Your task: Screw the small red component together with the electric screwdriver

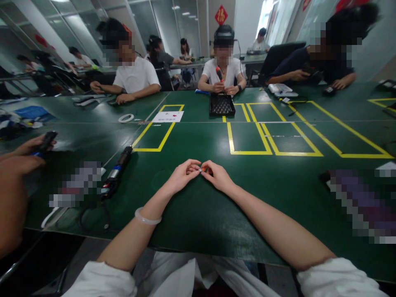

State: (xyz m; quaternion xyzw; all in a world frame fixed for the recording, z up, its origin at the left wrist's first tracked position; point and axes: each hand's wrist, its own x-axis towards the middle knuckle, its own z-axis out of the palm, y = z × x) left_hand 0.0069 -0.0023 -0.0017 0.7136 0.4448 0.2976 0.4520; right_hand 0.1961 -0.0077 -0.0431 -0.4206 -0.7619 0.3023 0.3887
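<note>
My left hand (185,175) and my right hand (217,175) meet over the green table (198,218). Both are closed in a pinch on a small orange and silver piece (202,169) held between the fingertips. It is too small for me to make out its kind. A pale bracelet (147,217) circles my left wrist. To the left of my hands lies a black cylindrical tool (116,172) with a blue band and silver section.
Yellow tape outlines (250,153) mark the table. Beyond lie a white tape roll (126,118) and a paper sheet (168,116). Across the table a person holds a red and black screwdriver (219,73) over a black tray (222,114). A co-worker's arm (12,185) enters at left.
</note>
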